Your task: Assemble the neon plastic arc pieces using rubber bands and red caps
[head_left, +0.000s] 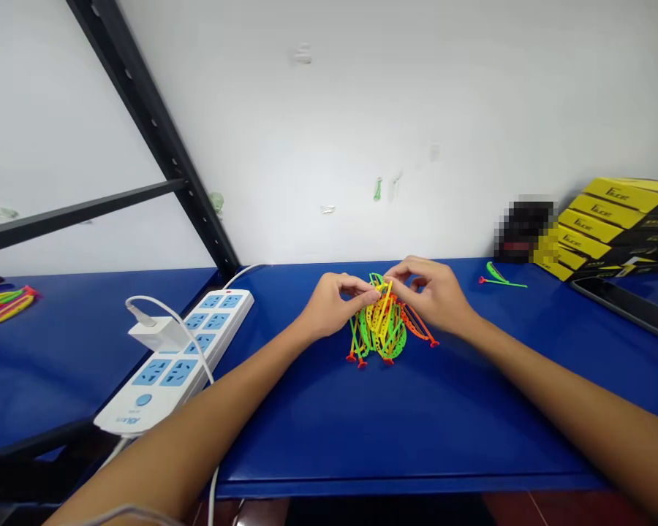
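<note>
A bunch of small plastic toy bows and arrows (382,332) in yellow, green and orange hangs down toward the blue tabletop, red suction-cup tips pointing at me. My left hand (337,303) pinches the top of the bunch between thumb and forefinger from the left side. From the right, my right hand (430,292) has its thumb and bent fingers closed on the upper end of the same bunch. The two sets of fingertips nearly meet there. Exactly which pieces each hand grips is partly hidden by the fingers.
A white power strip (197,358) with a plugged-in charger (159,334) and cable lies left. At right are a green toy bow with an arrow (501,277), stacked yellow-black boxes (608,219) and a dark phone (625,303). More toy bows (5,307) lie far left, beyond a black metal post (164,139).
</note>
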A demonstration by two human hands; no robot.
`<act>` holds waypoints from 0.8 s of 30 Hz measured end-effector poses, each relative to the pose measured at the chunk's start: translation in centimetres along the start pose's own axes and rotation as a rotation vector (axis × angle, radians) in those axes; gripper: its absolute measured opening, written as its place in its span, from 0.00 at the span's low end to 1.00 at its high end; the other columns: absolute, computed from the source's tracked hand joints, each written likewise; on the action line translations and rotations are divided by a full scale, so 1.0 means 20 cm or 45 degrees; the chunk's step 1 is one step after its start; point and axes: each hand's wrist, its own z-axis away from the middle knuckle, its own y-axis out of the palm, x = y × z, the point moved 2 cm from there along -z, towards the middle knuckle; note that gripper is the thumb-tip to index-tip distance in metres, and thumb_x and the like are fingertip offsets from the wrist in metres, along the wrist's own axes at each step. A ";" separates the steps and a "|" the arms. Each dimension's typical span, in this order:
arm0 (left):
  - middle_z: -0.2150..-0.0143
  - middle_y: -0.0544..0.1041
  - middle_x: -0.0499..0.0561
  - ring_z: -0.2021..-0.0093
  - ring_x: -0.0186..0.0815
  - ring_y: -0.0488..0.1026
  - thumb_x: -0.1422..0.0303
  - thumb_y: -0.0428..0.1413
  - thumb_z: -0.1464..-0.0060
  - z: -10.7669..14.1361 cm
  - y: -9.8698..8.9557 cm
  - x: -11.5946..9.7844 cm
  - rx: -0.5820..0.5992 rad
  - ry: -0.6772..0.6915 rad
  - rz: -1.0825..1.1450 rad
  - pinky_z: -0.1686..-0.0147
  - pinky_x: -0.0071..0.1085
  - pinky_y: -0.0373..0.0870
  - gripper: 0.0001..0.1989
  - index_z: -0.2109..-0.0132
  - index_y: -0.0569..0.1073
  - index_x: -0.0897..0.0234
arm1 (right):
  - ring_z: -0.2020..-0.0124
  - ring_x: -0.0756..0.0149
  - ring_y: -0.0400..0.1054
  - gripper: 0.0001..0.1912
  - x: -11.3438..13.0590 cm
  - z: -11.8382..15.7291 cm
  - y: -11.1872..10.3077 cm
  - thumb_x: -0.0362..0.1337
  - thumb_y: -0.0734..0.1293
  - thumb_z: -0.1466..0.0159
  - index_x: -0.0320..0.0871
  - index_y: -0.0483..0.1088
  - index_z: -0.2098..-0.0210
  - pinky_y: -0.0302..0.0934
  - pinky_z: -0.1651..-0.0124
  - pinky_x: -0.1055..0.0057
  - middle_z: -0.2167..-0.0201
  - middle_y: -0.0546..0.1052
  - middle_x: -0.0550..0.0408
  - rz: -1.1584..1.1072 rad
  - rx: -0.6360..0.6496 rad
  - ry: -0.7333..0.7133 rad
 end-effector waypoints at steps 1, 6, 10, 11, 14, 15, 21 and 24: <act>0.63 0.87 0.54 0.63 0.42 0.82 0.54 0.69 0.43 0.00 0.00 0.00 0.049 -0.031 0.063 0.60 0.36 0.78 0.15 0.61 0.87 0.62 | 0.67 0.63 0.74 0.07 0.01 0.00 0.00 0.39 0.68 0.30 0.45 0.79 0.62 0.65 0.70 0.69 0.66 0.81 0.52 0.024 -0.029 -0.033; 0.63 0.86 0.56 0.63 0.39 0.82 0.47 0.73 0.53 -0.02 -0.02 0.07 -0.142 -0.261 0.333 0.57 0.36 0.79 0.24 0.62 0.85 0.65 | 0.67 0.62 0.72 0.06 0.07 0.01 -0.03 0.38 0.66 0.29 0.47 0.74 0.64 0.65 0.70 0.67 0.66 0.78 0.51 0.121 -0.255 -0.100; 0.61 0.85 0.55 0.65 0.34 0.79 0.49 0.72 0.51 -0.04 -0.09 0.18 -0.489 -0.471 0.424 0.61 0.32 0.79 0.22 0.62 0.83 0.65 | 0.72 0.64 0.68 0.07 0.07 0.01 -0.05 0.37 0.66 0.31 0.48 0.69 0.67 0.64 0.71 0.67 0.70 0.75 0.54 0.207 -0.273 -0.125; 0.61 0.84 0.56 0.66 0.33 0.79 0.49 0.70 0.48 -0.04 -0.12 0.21 -0.586 -0.509 0.370 0.63 0.31 0.78 0.22 0.62 0.82 0.65 | 0.74 0.65 0.67 0.07 0.05 0.01 -0.06 0.37 0.66 0.32 0.48 0.67 0.68 0.63 0.71 0.67 0.72 0.75 0.54 0.242 -0.240 -0.117; 0.63 0.84 0.57 0.68 0.34 0.77 0.48 0.64 0.41 -0.05 -0.20 0.27 -0.773 -0.545 0.166 0.69 0.29 0.75 0.22 0.63 0.80 0.65 | 0.75 0.65 0.67 0.06 -0.06 -0.01 -0.10 0.37 0.67 0.36 0.48 0.66 0.69 0.62 0.69 0.66 0.73 0.74 0.55 0.304 -0.180 -0.009; 0.63 0.84 0.57 0.68 0.34 0.77 0.48 0.63 0.40 -0.05 -0.22 0.27 -0.783 -0.537 0.120 0.70 0.29 0.74 0.22 0.63 0.80 0.65 | 0.74 0.64 0.68 0.05 -0.10 -0.02 -0.12 0.38 0.67 0.37 0.47 0.67 0.69 0.62 0.69 0.66 0.73 0.75 0.54 0.293 -0.151 0.062; 0.71 0.84 0.53 0.69 0.41 0.79 0.62 0.67 0.47 -0.05 -0.22 0.19 -0.452 -0.333 -0.406 0.66 0.34 0.72 0.08 0.69 0.83 0.62 | 0.74 0.63 0.67 0.08 -0.40 -0.03 -0.29 0.39 0.63 0.40 0.46 0.66 0.75 0.59 0.68 0.66 0.79 0.73 0.56 0.388 0.298 0.396; 0.69 0.85 0.54 0.67 0.43 0.81 0.63 0.61 0.40 -0.04 -0.20 0.17 -0.303 -0.295 -0.809 0.66 0.35 0.71 0.10 0.65 0.85 0.61 | 0.74 0.63 0.67 0.09 -0.48 -0.02 -0.32 0.39 0.62 0.39 0.46 0.67 0.76 0.57 0.69 0.68 0.78 0.75 0.56 0.506 0.409 0.460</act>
